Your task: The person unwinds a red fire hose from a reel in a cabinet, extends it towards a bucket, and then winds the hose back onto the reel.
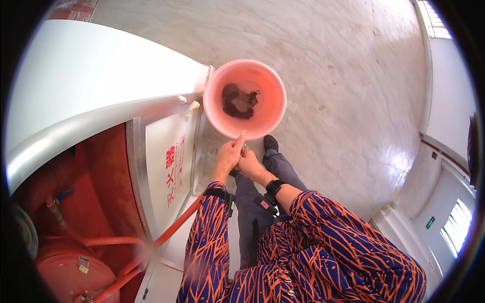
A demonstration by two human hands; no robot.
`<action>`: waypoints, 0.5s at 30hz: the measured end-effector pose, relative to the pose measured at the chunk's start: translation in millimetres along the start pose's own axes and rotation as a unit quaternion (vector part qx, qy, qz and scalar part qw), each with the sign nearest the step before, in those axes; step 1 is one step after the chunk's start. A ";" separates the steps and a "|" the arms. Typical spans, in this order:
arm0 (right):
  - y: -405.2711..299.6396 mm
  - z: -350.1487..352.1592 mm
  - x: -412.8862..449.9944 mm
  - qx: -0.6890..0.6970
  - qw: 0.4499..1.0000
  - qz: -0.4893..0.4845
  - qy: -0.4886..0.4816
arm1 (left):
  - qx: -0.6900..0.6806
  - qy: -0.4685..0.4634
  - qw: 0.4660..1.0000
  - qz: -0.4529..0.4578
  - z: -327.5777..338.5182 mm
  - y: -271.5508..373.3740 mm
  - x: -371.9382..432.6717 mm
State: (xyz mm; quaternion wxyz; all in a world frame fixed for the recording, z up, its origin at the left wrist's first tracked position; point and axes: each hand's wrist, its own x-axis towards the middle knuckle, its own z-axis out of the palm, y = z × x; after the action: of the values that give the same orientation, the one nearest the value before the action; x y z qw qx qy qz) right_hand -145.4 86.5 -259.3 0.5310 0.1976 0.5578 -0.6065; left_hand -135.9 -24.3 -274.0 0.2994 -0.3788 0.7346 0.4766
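My left hand grips a hose nozzle whose brass-coloured tip points at the near rim of a pink plastic bucket. Close beside it, my right hand is closed around the metal fitting behind the nozzle, partly hidden by my fingers. A red hose runs from the open cabinet toward my hands and passes behind my left forearm. Dark cloth lies at the bottom of the bucket, apparently in shallow water. No water stream is plainly visible at the tip.
On the left, a red fire-hose cabinet holds a hose reel and a valve with a blue handle. Its metal-framed door panel bears red writing. A white wall adjoins the bucket. Marbled floor extends right.
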 end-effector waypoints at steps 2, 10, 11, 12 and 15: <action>5.2 -4.9 5.2 -0.032 0.998 -0.044 -0.021 | 0.017 -0.018 1.000 0.000 -3.9 7.9 -4.4; 7.7 -22.2 10.5 -0.074 0.982 -0.104 -0.138 | 0.100 0.015 0.994 0.044 1.4 8.2 -16.0; 12.3 -23.0 12.6 -0.091 0.979 -0.118 -0.138 | 0.081 0.010 0.995 0.052 0.7 8.4 -17.6; 13.4 -21.3 12.9 -0.109 0.975 -0.130 -0.140 | 0.060 0.008 0.996 0.059 0.1 4.5 -17.5; 9.7 -25.8 14.4 -0.176 0.962 -0.126 -0.168 | 0.063 0.015 0.996 0.058 0.9 -5.0 -15.4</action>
State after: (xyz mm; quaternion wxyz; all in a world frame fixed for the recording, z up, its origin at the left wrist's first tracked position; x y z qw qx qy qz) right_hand -151.3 105.1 -283.5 0.5629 -0.0756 0.5788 -0.5851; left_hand -123.4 -20.6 -264.4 0.2835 -0.3227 0.7884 0.4404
